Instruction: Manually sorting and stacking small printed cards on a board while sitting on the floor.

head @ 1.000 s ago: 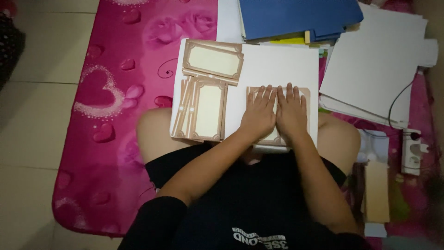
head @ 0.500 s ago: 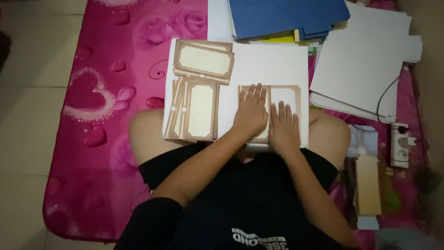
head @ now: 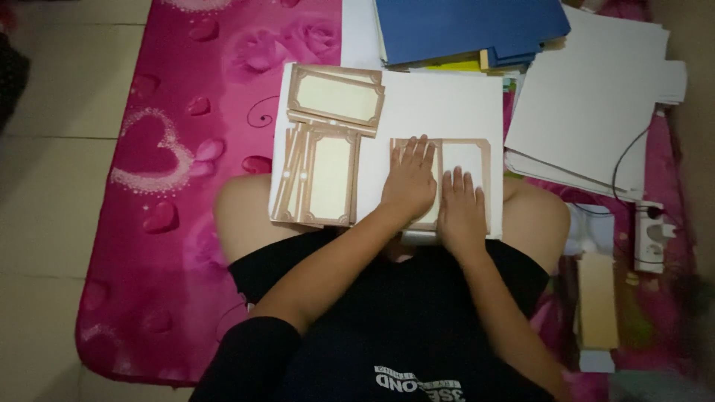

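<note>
A white board [head: 447,104] rests on my lap. On it lies a brown-bordered cream card [head: 472,160], and both my hands press flat on it. My left hand [head: 409,182] covers the card's left half, fingers spread. My right hand [head: 462,212] lies lower, on the card's near right part. Left of my hands, a stack of upright brown-bordered cards [head: 320,177] sits on the board. A further such card [head: 335,97] lies sideways above that stack.
I sit on a pink mat with heart patterns [head: 171,171] over a tiled floor. Blue folders [head: 462,30] lie beyond the board. Large white sheets [head: 596,97] spread at the right, with a cable, a white power strip [head: 652,238] and a tan box [head: 597,301].
My right hand has slid down toward me along the card, uncovering its upper right part. My left hand stays pressed on the left half. The view shifted slightly.
</note>
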